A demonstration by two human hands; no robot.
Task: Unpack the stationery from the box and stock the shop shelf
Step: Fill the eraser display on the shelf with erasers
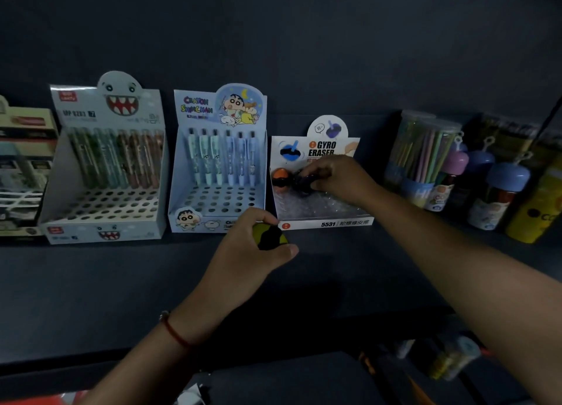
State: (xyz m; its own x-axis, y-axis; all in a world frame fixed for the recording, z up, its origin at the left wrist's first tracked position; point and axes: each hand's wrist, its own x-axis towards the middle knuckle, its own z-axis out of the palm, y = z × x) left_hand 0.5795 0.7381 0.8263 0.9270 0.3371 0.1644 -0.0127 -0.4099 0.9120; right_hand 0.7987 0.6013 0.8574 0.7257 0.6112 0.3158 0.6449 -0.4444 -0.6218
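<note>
Fingers of right hand [337, 176] pinch a dark eraser [304, 182] in the "GYRO ERASER" box [327, 222]; left hand [252, 252] grips a yellow one [269, 236].

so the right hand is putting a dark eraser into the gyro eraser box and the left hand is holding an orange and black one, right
Not quite. The head view shows the left hand holding a yellow-green and black eraser, not an orange one. The orange and black eraser already sits in the gyro eraser box. The rest holds: the right hand has a dark eraser at that box.

display boxes [217, 161] behind — shelf front [121, 283] open
</note>
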